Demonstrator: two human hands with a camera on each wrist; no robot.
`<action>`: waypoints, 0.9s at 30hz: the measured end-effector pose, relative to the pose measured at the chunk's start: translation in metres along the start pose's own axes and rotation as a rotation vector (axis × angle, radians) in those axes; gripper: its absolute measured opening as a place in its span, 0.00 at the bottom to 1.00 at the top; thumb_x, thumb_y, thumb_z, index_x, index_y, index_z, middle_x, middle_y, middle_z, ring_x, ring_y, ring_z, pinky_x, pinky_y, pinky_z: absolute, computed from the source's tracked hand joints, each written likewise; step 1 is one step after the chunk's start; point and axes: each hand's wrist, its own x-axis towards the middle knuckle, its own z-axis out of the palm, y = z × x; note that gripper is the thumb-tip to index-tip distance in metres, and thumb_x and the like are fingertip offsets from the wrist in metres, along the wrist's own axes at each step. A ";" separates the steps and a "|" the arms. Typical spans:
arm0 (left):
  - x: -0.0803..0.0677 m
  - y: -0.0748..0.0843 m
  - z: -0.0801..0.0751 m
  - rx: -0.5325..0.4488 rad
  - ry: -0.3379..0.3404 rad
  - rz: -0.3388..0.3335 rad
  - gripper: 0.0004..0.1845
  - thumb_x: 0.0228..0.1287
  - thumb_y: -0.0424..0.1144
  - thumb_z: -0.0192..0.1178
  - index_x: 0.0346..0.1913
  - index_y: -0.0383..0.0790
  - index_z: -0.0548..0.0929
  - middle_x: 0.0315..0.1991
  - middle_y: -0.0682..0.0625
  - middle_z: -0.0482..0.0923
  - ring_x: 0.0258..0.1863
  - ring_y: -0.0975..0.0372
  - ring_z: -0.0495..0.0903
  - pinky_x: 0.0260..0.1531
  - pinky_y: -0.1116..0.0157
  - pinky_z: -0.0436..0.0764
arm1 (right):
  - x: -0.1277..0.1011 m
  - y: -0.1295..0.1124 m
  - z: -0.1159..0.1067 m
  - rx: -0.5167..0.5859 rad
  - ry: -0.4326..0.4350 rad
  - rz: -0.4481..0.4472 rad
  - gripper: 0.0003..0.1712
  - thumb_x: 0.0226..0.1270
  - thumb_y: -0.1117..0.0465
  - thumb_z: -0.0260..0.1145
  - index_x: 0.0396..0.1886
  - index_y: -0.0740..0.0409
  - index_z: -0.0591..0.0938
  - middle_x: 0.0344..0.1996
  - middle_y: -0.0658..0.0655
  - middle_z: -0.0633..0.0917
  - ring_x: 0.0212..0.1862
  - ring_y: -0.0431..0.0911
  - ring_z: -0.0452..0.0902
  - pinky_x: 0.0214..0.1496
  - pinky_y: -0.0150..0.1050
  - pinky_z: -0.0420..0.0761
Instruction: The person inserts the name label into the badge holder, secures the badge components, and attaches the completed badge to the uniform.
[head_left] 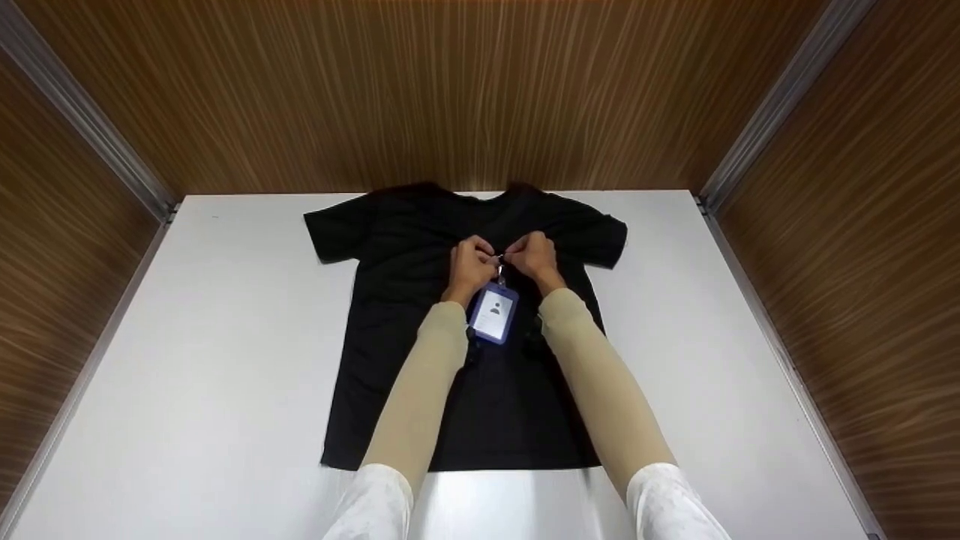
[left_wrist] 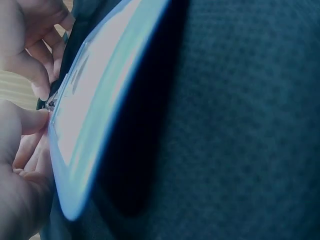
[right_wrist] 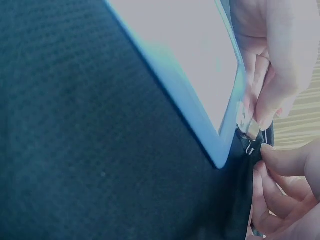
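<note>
A black T-shirt [head_left: 420,375] lies spread out on the white table, collar toward the back wall. On its chest is a blue-framed ID badge [head_left: 494,315] with a white card and a metal clip [right_wrist: 248,125] at its top. My left hand [head_left: 470,264] pinches this clip between thumb and fingers. Just right of it, my right hand [head_left: 534,257] pinches a bit of black shirt fabric beside a small metal piece. Fingertips of both hands are close together at the clip. In the left wrist view, the badge [left_wrist: 95,100] stands tilted above the cloth.
The white table [head_left: 225,360] extends on both sides of the shirt. Wood-patterned panels [head_left: 450,90] enclose it at the back, left and right, with metal rails along the corners. Beige sleeves [head_left: 420,375] cover both forearms.
</note>
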 end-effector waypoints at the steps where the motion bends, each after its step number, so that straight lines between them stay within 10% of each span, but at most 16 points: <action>1: 0.000 0.000 0.000 -0.006 0.002 -0.002 0.05 0.59 0.29 0.68 0.37 0.37 0.82 0.30 0.45 0.91 0.27 0.62 0.88 0.31 0.71 0.82 | 0.000 0.000 0.000 0.001 0.003 0.001 0.08 0.58 0.62 0.73 0.35 0.63 0.92 0.43 0.62 0.92 0.53 0.57 0.86 0.62 0.48 0.82; 27: -0.007 -0.003 0.005 -0.153 0.071 0.008 0.07 0.55 0.21 0.64 0.31 0.35 0.79 0.31 0.42 0.90 0.26 0.69 0.82 0.25 0.73 0.78 | -0.003 0.003 0.000 0.092 -0.037 0.019 0.10 0.59 0.63 0.75 0.36 0.65 0.92 0.41 0.62 0.92 0.49 0.52 0.86 0.58 0.42 0.82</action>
